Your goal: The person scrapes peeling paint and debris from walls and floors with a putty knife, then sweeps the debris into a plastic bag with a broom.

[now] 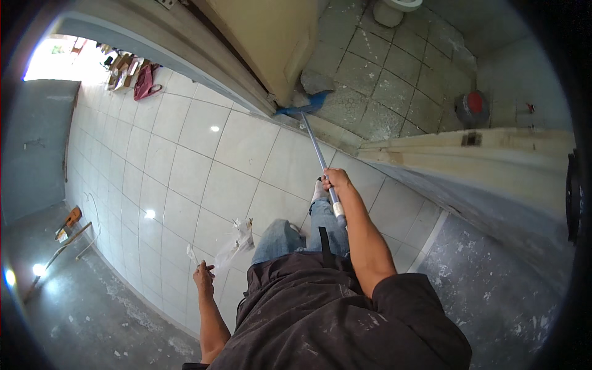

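Observation:
My right hand [336, 179] is wrapped round the upper part of a broom's grey handle [315, 143]. The handle slants away from me to blue bristles [317, 102], which rest on the doorway threshold beside the door's lower edge. A grey, flat-looking lump [317, 82] lies just beyond the bristles; its kind is unclear. Low on the left, my left hand [204, 275] is closed on a thin whitish strip of plastic [192, 253]. Next to it is crumpled translucent plastic [242, 235]; whether the hand holds this too is hard to tell.
A cream door [271, 43] stands at the doorway. Past it, a tiled bathroom holds a toilet [390, 11] and a dark bucket with something red [472, 108]. Far left on the pale floor tiles [185, 172] lie a maroon bag [145, 83] and boxes. An orange tool [69, 223] lies near the left wall.

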`<state>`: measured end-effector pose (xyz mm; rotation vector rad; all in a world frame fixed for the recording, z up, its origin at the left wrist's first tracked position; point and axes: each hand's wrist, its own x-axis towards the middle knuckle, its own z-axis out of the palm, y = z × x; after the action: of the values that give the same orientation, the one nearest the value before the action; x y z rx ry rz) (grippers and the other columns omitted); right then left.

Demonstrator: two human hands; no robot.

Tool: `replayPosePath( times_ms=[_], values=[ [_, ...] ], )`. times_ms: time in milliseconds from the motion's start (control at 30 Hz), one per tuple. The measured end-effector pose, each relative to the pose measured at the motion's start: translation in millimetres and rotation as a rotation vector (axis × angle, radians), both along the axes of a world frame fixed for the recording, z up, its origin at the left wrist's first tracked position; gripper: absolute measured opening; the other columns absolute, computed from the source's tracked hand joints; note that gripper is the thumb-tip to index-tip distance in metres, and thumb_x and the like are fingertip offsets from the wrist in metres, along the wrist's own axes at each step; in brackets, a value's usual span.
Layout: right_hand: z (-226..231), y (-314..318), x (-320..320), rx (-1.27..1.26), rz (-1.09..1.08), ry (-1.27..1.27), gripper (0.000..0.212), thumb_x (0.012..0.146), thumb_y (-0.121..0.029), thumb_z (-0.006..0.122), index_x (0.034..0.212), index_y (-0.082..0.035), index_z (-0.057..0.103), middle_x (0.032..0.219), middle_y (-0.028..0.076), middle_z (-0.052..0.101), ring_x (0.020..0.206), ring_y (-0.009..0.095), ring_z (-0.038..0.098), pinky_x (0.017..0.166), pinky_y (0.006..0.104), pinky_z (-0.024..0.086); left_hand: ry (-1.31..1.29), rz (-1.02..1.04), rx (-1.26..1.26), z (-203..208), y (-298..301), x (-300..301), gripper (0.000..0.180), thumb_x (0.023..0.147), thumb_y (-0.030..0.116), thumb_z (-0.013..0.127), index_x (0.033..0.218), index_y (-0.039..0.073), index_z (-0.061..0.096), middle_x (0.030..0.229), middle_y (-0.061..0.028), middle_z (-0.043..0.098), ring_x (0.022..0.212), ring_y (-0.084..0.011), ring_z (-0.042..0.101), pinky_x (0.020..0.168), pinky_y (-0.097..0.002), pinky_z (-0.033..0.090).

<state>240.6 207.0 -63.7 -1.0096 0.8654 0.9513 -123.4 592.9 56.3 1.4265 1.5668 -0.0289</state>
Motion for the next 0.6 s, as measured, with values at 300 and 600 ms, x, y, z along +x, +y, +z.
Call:
replayPosePath(
  times_ms=[300,600],
  values=[
    [67.0,58.1,15.4,0.022,-0.091,0.019,0.013,0.092,-0.018,0.044,0.088,-0.006,0.042,0.061,0.004,0.042,0.039,0.012,0.035,0.034,0.0273,0.032,0.088,-0.006,-0.089,9.2,0.3,61.9,0.033,0.084,0.033,0.057,0.07,0.004,0.054,0.062,-0.0091,0.06,0.038,-0.0101,0.041,0.035,-0.0235,0.03],
    [85.4,-16.6,-0.1,-0.479,0.341,-0.101,0.021,0.09,-0.019,0.041,0.096,-0.002,0.051,0.058,0.006,0.044,0.039,0.016,0.043,0.037,0.0315,0.041,0.176,-0.234,-0.344,-37.7,112.4,205.6,0.031,0.085,0.034,0.057,0.079,0.004,0.052,0.068,-0.0112,0.06,0.042,-0.0116,0.044,0.036,-0.0248,0.033]
  ],
)
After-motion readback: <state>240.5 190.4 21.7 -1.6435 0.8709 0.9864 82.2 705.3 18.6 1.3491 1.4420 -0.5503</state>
